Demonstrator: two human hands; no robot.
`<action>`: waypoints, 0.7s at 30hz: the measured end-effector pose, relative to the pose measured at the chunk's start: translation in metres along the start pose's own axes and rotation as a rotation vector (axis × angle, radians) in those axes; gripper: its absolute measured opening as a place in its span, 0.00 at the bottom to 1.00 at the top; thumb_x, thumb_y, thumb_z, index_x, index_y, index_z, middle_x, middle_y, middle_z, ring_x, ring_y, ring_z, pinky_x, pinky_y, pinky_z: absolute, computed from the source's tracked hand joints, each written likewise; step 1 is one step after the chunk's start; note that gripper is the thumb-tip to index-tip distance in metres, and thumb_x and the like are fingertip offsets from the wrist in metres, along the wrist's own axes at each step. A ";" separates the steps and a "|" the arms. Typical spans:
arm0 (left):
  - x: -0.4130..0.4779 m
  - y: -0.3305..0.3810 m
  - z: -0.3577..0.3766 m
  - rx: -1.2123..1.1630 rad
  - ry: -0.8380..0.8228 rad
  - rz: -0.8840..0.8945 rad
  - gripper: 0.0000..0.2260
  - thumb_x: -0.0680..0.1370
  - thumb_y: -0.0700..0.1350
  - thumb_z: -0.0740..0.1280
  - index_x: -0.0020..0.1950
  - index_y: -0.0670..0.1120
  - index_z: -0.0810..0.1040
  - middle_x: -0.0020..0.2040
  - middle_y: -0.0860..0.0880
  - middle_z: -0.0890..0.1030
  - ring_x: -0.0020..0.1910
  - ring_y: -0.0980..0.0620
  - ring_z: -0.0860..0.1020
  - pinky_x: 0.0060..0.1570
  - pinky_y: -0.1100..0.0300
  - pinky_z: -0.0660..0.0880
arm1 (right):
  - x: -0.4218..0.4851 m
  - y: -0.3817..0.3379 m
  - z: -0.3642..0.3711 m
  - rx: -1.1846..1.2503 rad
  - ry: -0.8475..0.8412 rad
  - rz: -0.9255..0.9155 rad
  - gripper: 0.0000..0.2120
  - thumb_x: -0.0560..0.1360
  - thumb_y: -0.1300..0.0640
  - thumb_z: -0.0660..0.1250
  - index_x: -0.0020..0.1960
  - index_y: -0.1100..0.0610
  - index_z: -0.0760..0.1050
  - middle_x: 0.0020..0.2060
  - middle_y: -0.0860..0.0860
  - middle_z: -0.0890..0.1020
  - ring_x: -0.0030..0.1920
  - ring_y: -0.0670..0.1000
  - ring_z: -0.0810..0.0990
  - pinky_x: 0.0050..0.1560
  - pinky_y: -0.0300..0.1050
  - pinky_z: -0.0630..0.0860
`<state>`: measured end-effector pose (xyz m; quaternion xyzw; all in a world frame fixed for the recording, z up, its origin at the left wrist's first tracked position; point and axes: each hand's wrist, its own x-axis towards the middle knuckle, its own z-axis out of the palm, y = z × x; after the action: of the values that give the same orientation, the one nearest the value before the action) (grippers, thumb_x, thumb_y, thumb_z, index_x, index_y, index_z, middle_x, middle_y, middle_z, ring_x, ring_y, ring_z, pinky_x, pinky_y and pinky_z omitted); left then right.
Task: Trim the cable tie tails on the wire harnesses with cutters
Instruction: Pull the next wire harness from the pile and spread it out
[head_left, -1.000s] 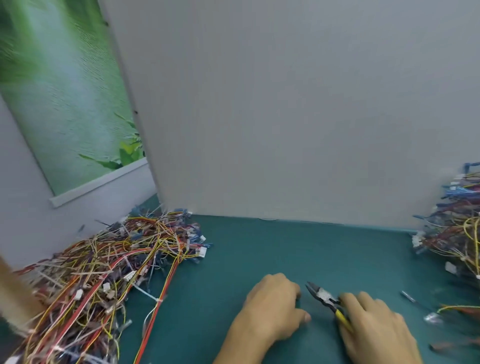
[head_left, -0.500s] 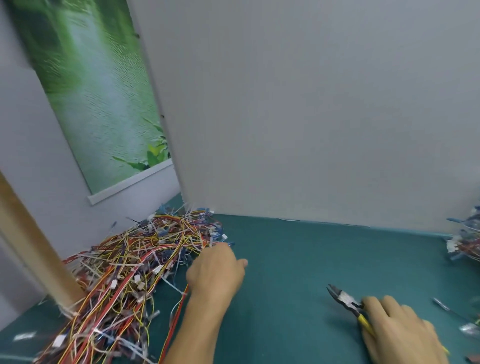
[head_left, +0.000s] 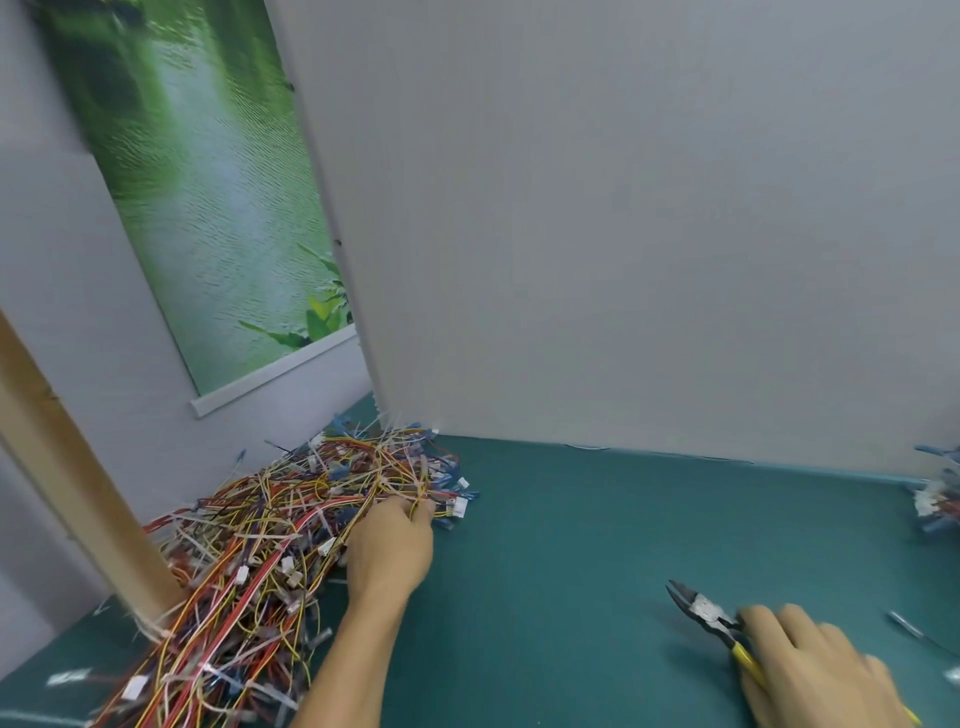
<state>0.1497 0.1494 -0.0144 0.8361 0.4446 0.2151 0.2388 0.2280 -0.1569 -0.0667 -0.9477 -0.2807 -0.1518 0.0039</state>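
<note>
I'm viewing the harness pile (head_left: 270, 571) lying on the L side of the green mat (head_left: 571, 519), far end just beside the grey partition (head_left: 623, 234), L edge running against a wooden post (head_left: 67, 467). White cable-tie tails (head_left: 262, 536) are sticking out all over it. The left hand (head_left: 389, 551) is reaching into the pile's R edge, fingers curling down round a few yellow wires near white connectors. The cutters (head_left: 709, 616) are sitting well apart to the R, nose pointing up-left, blades looking closed; the right hand (head_left: 810, 670) is wrapping the yellow handles, fingers curled. Can't tell whether the nose is touching the mat. A 2nd wire pile (head_left: 940, 499) is showing at the R edge; a green poster (head_left: 208, 208) is hanging behind.
</note>
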 end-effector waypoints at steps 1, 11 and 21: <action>0.000 -0.001 0.001 -0.091 0.021 -0.015 0.18 0.80 0.54 0.60 0.34 0.47 0.73 0.35 0.49 0.77 0.38 0.46 0.74 0.43 0.52 0.70 | 0.002 0.000 -0.001 -0.005 0.011 -0.003 0.15 0.79 0.40 0.47 0.65 0.38 0.59 0.57 0.41 0.67 0.60 0.43 0.70 0.48 0.37 0.65; -0.007 0.009 0.001 -0.754 0.038 0.269 0.06 0.78 0.46 0.67 0.44 0.56 0.83 0.27 0.57 0.73 0.28 0.60 0.70 0.34 0.67 0.69 | 0.004 -0.002 -0.016 0.155 -0.129 0.159 0.18 0.68 0.48 0.53 0.39 0.54 0.80 0.31 0.54 0.75 0.30 0.58 0.78 0.30 0.46 0.71; 0.002 -0.009 -0.001 -0.508 0.107 0.234 0.12 0.81 0.48 0.61 0.40 0.51 0.77 0.33 0.54 0.76 0.35 0.50 0.74 0.38 0.54 0.71 | 0.004 0.001 -0.001 0.339 0.263 0.111 0.34 0.77 0.44 0.42 0.29 0.61 0.77 0.23 0.58 0.69 0.19 0.57 0.70 0.22 0.49 0.72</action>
<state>0.1447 0.1557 -0.0182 0.7827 0.2889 0.3893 0.3903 0.2314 -0.1556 -0.0644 -0.9195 -0.2465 -0.2244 0.2083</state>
